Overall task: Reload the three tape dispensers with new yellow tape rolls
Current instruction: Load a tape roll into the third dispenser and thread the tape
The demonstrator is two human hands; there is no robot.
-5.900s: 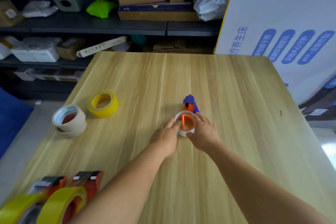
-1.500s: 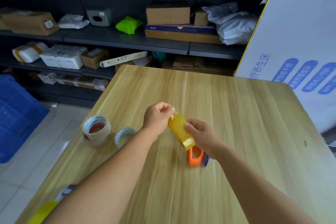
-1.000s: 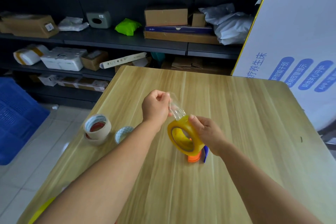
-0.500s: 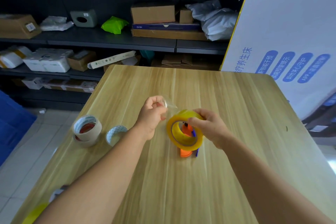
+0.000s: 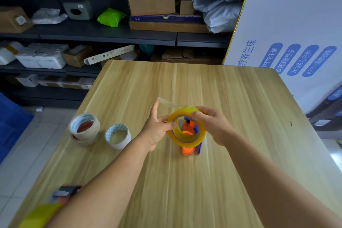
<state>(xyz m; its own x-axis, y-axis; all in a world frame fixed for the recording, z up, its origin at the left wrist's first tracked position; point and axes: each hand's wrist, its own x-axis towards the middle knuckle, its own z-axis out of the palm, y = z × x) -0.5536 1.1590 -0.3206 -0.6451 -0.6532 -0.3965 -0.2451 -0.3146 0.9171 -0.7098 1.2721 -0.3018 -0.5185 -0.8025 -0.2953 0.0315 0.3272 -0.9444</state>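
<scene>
Two forearms reach in from the bottom edge over the wooden table (image 5: 231,98). Nearest the viewer, at the lower left corner, lies a blurred yellow tape roll (image 5: 39,214), and just beyond it an orange and grey tape dispenser (image 5: 63,193), partly hidden by the left arm. Farther in, at the table's middle, both hands meet at a yellow tape roll (image 5: 186,127) held on edge, its open core facing the camera. The right hand (image 5: 215,126) grips the roll from the right, fingers curled over its top rim. The left hand (image 5: 157,127) touches the roll's left rim with thumb and a fingertip, while its other fingers stand loosely spread and point up; whether it truly pinches the rim I cannot tell. A loose clear tail of tape (image 5: 166,102) sticks out from the top of the roll, just beside the raised left fingers. Right behind and under the roll stands an orange and blue tape dispenser (image 5: 191,147) on the table, seen partly through the roll's core. To the left, near the table edge, sit two stacked empty tape cores (image 5: 84,129) and, just beside them, a single empty core (image 5: 117,136). Beyond the table run dark shelves (image 5: 111,33) with cardboard boxes (image 5: 151,4), a green bag (image 5: 111,17) and grey parcels. A white printed board (image 5: 296,24) leans at the far right.
</scene>
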